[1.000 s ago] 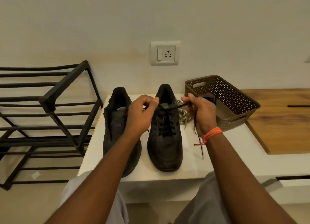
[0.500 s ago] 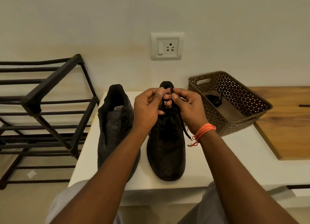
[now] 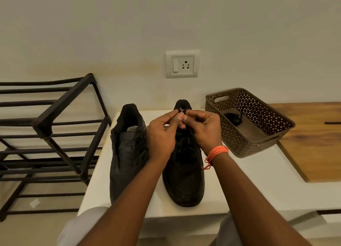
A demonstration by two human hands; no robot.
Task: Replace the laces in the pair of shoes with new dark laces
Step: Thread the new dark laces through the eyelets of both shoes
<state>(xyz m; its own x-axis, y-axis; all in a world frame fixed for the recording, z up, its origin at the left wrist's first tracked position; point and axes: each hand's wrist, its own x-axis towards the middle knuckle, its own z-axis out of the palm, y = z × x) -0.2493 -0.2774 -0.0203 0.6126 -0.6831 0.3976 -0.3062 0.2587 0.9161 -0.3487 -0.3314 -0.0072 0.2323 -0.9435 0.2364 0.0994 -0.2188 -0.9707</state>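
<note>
Two black shoes stand side by side on a white table (image 3: 258,181), toes toward me. The left shoe (image 3: 127,153) shows no lace and its tongue is loose. The right shoe (image 3: 184,175) carries a dark lace (image 3: 181,109) through its eyelets. My left hand (image 3: 162,133) and my right hand (image 3: 204,129) meet above that shoe's opening, fingertips together, each pinching a bit of the dark lace. A small loop of lace shows just above the fingers. The rest of the lace ends is hidden behind my hands.
A brown perforated basket (image 3: 258,107) sits at the table's back right with a dark bundle (image 3: 233,117) inside. A black metal shoe rack (image 3: 48,135) stands to the left. A wooden surface (image 3: 313,144) lies to the right. A wall socket (image 3: 182,63) is behind the shoes.
My right hand came in from the right, where it pulled the lace taut, and joined my left hand above the right shoe. The lace tail that hung by my right wrist is gone from view.
</note>
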